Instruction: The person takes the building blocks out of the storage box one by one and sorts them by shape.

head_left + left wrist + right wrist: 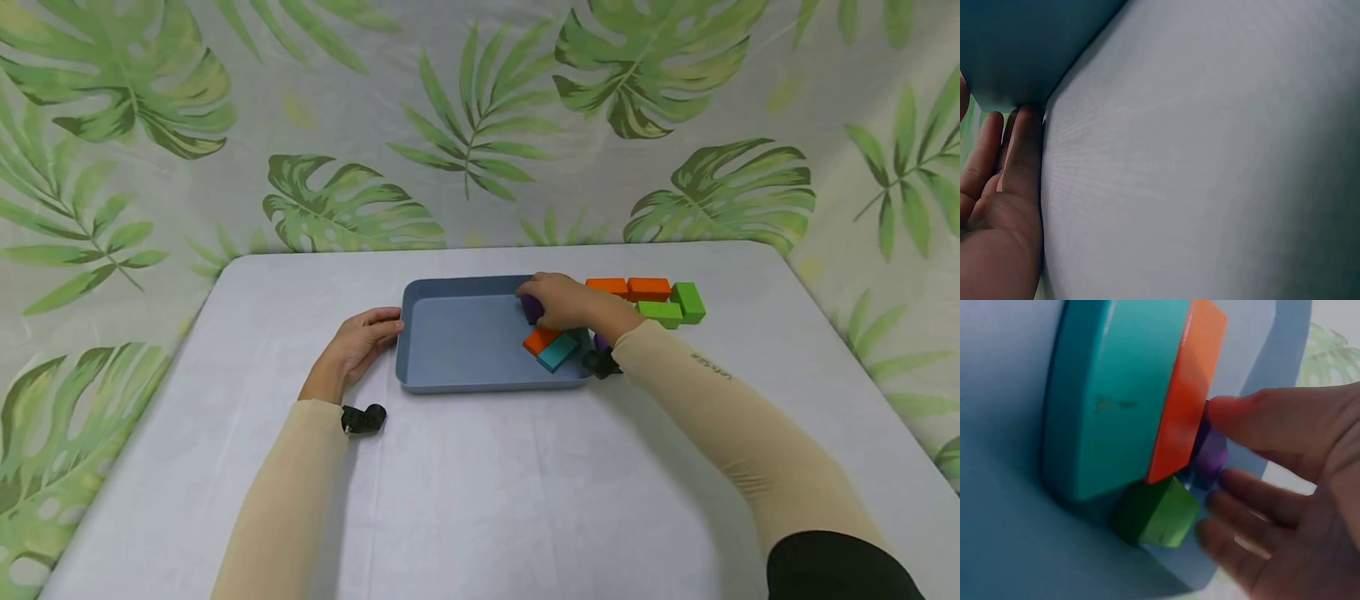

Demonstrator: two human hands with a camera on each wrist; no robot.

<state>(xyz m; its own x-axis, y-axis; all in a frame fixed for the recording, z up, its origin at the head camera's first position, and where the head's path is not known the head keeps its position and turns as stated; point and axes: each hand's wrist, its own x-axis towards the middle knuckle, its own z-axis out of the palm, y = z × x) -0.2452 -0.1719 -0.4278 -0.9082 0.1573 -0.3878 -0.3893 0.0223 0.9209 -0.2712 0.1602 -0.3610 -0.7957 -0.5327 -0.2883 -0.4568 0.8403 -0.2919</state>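
My right hand (561, 300) is over the right part of a blue-grey tray (450, 385). Its thumb and fingers pinch a dark purple block (532, 309), also visible as a purple block (1211, 453) in the right wrist view. Just below lie an orange block (541, 340) and a teal block (557, 353), side by side in the tray. A green block (1161, 515) stands beside them there. At the tray's left edge, my left hand (362, 342) touches the wall with fairly straight fingers; its fingertips meet the tray (1029, 50) in the left wrist view.
Beyond the tray's right side, orange blocks (648, 289) and green blocks (688, 302) lie on the white table (465, 483). Another purple piece (601, 342) shows partly behind the right wrist. A leaf-patterned cloth (480, 125) hangs behind the table.
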